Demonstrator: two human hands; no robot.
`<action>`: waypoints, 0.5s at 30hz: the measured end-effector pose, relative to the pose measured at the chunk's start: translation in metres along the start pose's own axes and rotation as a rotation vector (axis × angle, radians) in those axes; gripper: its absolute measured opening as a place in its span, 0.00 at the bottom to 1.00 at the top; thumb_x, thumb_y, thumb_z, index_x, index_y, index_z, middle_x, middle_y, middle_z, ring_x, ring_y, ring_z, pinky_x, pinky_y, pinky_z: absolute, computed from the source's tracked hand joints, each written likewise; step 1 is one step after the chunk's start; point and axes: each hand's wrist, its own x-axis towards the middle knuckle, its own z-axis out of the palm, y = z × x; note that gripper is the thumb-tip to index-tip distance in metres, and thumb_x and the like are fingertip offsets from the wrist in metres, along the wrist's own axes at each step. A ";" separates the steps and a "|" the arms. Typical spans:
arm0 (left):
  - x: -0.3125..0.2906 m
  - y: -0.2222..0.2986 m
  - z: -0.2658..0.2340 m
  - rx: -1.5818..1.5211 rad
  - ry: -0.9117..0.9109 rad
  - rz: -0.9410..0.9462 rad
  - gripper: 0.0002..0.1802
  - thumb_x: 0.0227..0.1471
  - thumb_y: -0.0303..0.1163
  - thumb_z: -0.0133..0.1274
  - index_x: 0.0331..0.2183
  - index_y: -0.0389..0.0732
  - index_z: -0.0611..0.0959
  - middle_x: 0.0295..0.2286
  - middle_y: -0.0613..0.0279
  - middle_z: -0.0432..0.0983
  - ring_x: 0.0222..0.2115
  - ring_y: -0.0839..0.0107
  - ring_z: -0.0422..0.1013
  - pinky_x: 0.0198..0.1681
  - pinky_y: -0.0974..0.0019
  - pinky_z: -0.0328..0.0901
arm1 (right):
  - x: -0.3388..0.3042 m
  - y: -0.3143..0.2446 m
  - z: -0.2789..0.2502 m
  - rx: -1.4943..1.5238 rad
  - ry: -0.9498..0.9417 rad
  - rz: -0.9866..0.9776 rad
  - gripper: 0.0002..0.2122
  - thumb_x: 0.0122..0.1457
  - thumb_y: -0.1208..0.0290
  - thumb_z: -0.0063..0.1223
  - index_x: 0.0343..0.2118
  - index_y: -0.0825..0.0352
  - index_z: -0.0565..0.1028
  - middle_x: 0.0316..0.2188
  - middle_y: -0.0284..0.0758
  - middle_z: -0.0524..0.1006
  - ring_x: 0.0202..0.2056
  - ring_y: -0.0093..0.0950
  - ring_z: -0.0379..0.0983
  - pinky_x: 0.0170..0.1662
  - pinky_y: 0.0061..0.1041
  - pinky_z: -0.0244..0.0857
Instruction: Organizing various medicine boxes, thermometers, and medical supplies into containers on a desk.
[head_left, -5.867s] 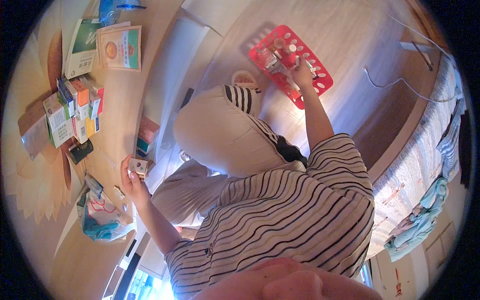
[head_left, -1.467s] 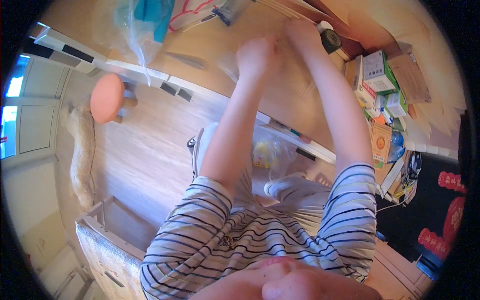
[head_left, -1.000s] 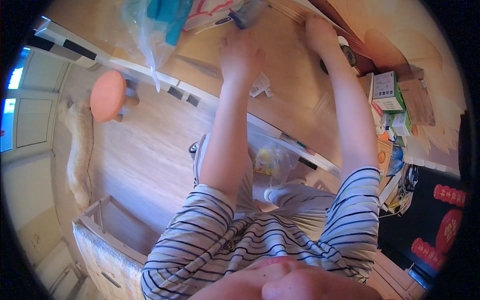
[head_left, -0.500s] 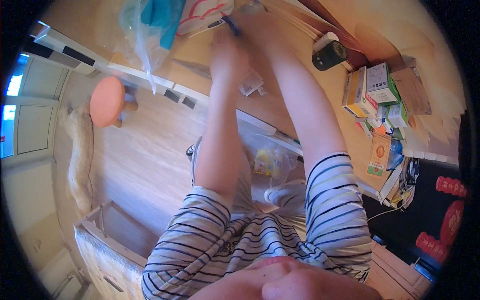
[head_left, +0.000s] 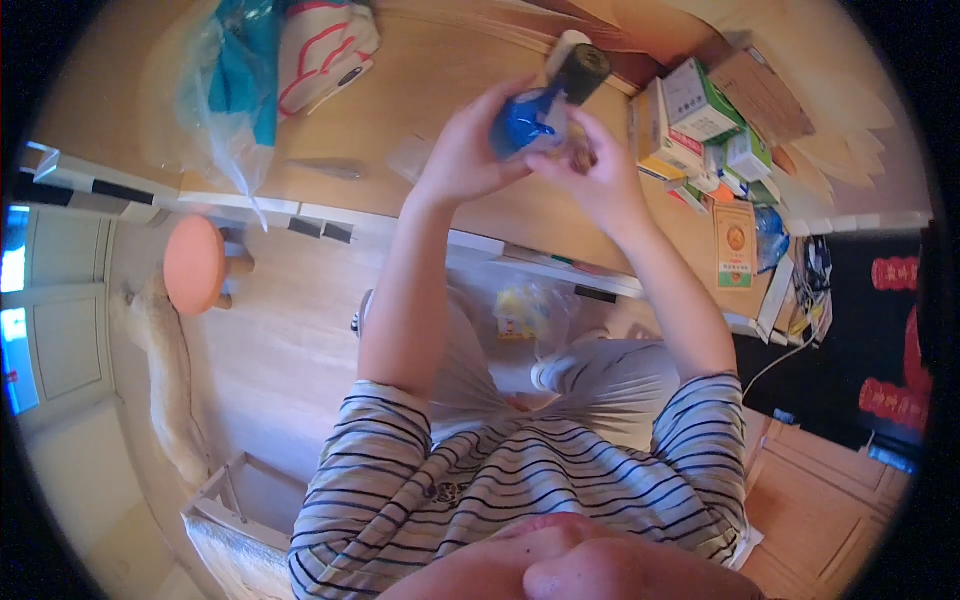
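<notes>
Now, over the tan wooden tabletop (head_left: 410, 70), left hand (head_left: 470, 155) and right hand (head_left: 602, 180) clasp a shiny blue-and-clear plastic package (head_left: 522, 122), blue part leftward, its long axis blurred beyond telling; a dark cylindrical container (head_left: 584, 72) crowds just behind, green-and-white cardboard boxes (head_left: 698, 103) farther right.

Open desk (head_left: 425, 60) beyond the left hand (head_left: 465, 155)
A dark canister (head_left: 587, 68) and boxes (head_left: 692, 103) obstruct the right hand's (head_left: 603, 180) far side.

Glossy, rounded blue object (head_left: 522, 122), partly hidden, in the left grip (head_left: 466, 158) above the desk (head_left: 430, 65)
</notes>
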 end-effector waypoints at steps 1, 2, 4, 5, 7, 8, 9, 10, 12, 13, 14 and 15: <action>-0.003 -0.004 0.004 0.106 -0.078 -0.096 0.43 0.34 0.24 0.65 0.54 0.37 0.65 0.49 0.54 0.66 0.50 0.65 0.64 0.52 0.67 0.60 | -0.020 -0.007 -0.014 -0.104 -0.033 0.117 0.22 0.46 0.66 0.64 0.44 0.68 0.72 0.19 0.26 0.73 0.21 0.14 0.64 0.25 0.16 0.60; -0.004 -0.007 0.010 0.137 -0.040 -0.094 0.40 0.35 0.27 0.67 0.52 0.37 0.68 0.45 0.56 0.70 0.47 0.66 0.66 0.51 0.66 0.61 | -0.039 -0.015 -0.032 -0.212 -0.059 0.236 0.19 0.48 0.68 0.63 0.43 0.67 0.72 0.19 0.25 0.72 0.20 0.13 0.62 0.24 0.15 0.58; -0.008 -0.016 0.012 0.039 0.017 -0.186 0.37 0.37 0.28 0.65 0.51 0.38 0.68 0.41 0.56 0.72 0.44 0.67 0.68 0.46 0.64 0.64 | -0.073 -0.024 -0.067 -0.329 -0.002 0.350 0.14 0.52 0.70 0.59 0.41 0.67 0.74 0.17 0.24 0.69 0.19 0.12 0.60 0.23 0.14 0.54; -0.006 -0.022 0.017 -0.054 0.079 -0.282 0.35 0.40 0.29 0.63 0.50 0.39 0.68 0.37 0.57 0.73 0.40 0.67 0.71 0.42 0.62 0.68 | -0.093 -0.019 -0.090 -0.349 0.038 0.360 0.14 0.52 0.70 0.59 0.41 0.67 0.74 0.17 0.24 0.69 0.19 0.12 0.60 0.23 0.14 0.54; -0.005 -0.034 0.028 -0.416 0.264 -0.221 0.32 0.44 0.27 0.60 0.51 0.39 0.65 0.41 0.58 0.70 0.41 0.71 0.69 0.42 0.65 0.67 | -0.140 0.002 -0.137 -0.307 0.248 0.511 0.10 0.56 0.71 0.54 0.39 0.67 0.74 0.17 0.23 0.68 0.20 0.12 0.60 0.23 0.13 0.54; -0.004 -0.036 0.023 -0.393 0.284 -0.194 0.33 0.45 0.26 0.59 0.52 0.40 0.64 0.43 0.59 0.68 0.42 0.70 0.68 0.43 0.64 0.66 | -0.162 0.009 -0.159 -0.323 0.295 0.523 0.10 0.56 0.71 0.54 0.39 0.67 0.74 0.17 0.23 0.68 0.20 0.12 0.60 0.23 0.13 0.54; -0.003 -0.039 0.017 -0.374 0.303 -0.166 0.33 0.46 0.25 0.58 0.53 0.40 0.63 0.44 0.59 0.67 0.43 0.70 0.67 0.44 0.64 0.66 | -0.181 0.016 -0.182 -0.335 0.363 0.541 0.08 0.57 0.72 0.52 0.39 0.67 0.74 0.17 0.24 0.68 0.20 0.12 0.61 0.23 0.13 0.54; -0.005 -0.042 0.012 -0.322 0.391 -0.233 0.31 0.47 0.27 0.57 0.52 0.40 0.64 0.44 0.60 0.68 0.43 0.69 0.67 0.45 0.64 0.64 | -0.199 0.015 -0.201 -0.347 0.429 0.562 0.07 0.59 0.72 0.49 0.38 0.67 0.74 0.17 0.24 0.68 0.20 0.12 0.61 0.23 0.13 0.54; -0.006 -0.043 0.015 -0.330 0.509 -0.324 0.28 0.49 0.31 0.56 0.51 0.41 0.65 0.43 0.61 0.69 0.43 0.68 0.68 0.46 0.63 0.63 | -0.229 0.003 -0.233 -0.380 0.538 0.596 0.07 0.60 0.73 0.47 0.38 0.67 0.74 0.17 0.24 0.68 0.20 0.12 0.62 0.23 0.13 0.54; -0.005 -0.040 0.019 -0.386 0.546 -0.347 0.28 0.50 0.34 0.55 0.51 0.41 0.65 0.43 0.60 0.69 0.43 0.67 0.68 0.45 0.62 0.64 | -0.242 -0.004 -0.245 -0.391 0.597 0.612 0.07 0.60 0.74 0.45 0.38 0.67 0.74 0.17 0.24 0.68 0.20 0.12 0.62 0.23 0.13 0.55; -0.007 -0.037 0.021 -0.392 0.523 -0.347 0.28 0.50 0.34 0.55 0.51 0.41 0.65 0.43 0.60 0.69 0.43 0.67 0.68 0.45 0.62 0.64 | -0.251 -0.010 -0.252 -0.484 0.645 0.524 0.08 0.59 0.75 0.44 0.39 0.67 0.74 0.18 0.25 0.68 0.21 0.14 0.63 0.24 0.15 0.56; -0.007 -0.036 0.023 -0.437 0.497 -0.353 0.27 0.50 0.35 0.55 0.51 0.42 0.66 0.42 0.59 0.70 0.42 0.66 0.69 0.44 0.61 0.64 | -0.263 -0.014 -0.264 -0.485 0.669 0.531 0.08 0.59 0.75 0.44 0.39 0.67 0.74 0.18 0.25 0.68 0.21 0.14 0.63 0.24 0.15 0.56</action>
